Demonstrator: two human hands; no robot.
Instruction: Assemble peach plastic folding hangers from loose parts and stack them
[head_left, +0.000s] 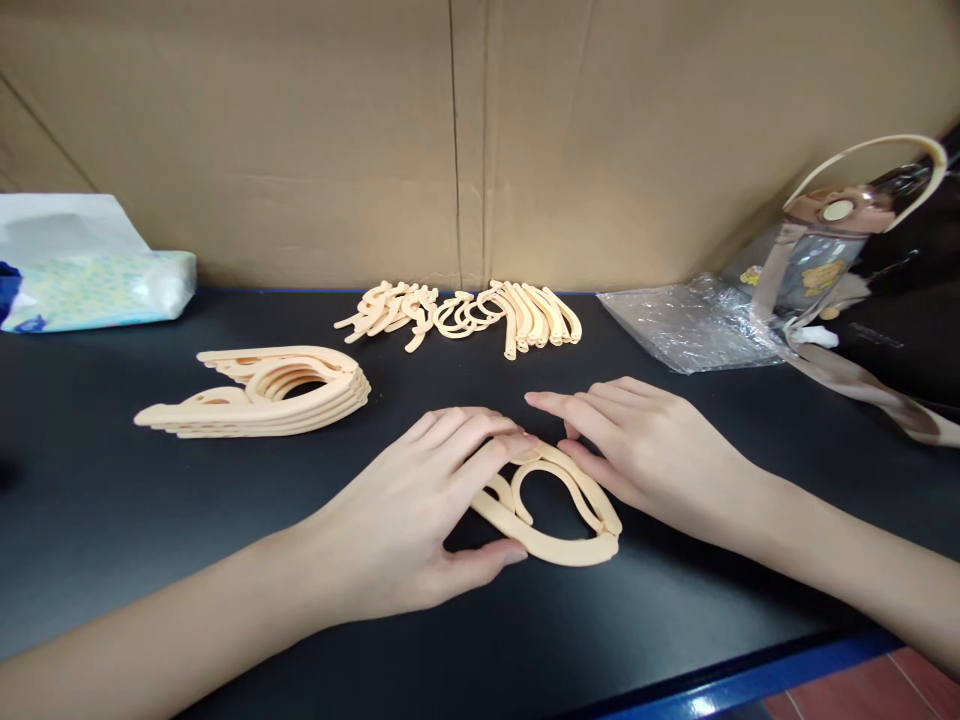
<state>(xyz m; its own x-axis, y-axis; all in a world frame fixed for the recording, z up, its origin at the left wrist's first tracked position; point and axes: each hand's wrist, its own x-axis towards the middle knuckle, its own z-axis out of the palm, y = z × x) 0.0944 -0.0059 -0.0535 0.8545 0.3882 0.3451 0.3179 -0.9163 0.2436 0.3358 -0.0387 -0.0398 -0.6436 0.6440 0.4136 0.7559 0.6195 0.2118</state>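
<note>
A beige plastic folding hanger piece (pixel 559 520) lies flat on the black table (pixel 150 520) between my hands. My left hand (pixel 420 510) rests over its left end, fingers curved on top and thumb against its lower edge, gripping it. My right hand (pixel 645 450) presses on its upper right edge with fingers stretched out flat and the thumb touching the plastic. A stack of several folded hangers (pixel 262 392) of the same beige sits to the left. A row of loose beige hanger parts (pixel 465 312) lies farther back by the wall.
A cardboard wall (pixel 480 130) closes the back. A tissue pack (pixel 82 280) lies at the far left, a clear plastic bag (pixel 686 322) and a water bottle with strap (pixel 832 245) at the right. The table's blue front edge (pixel 750 680) runs bottom right.
</note>
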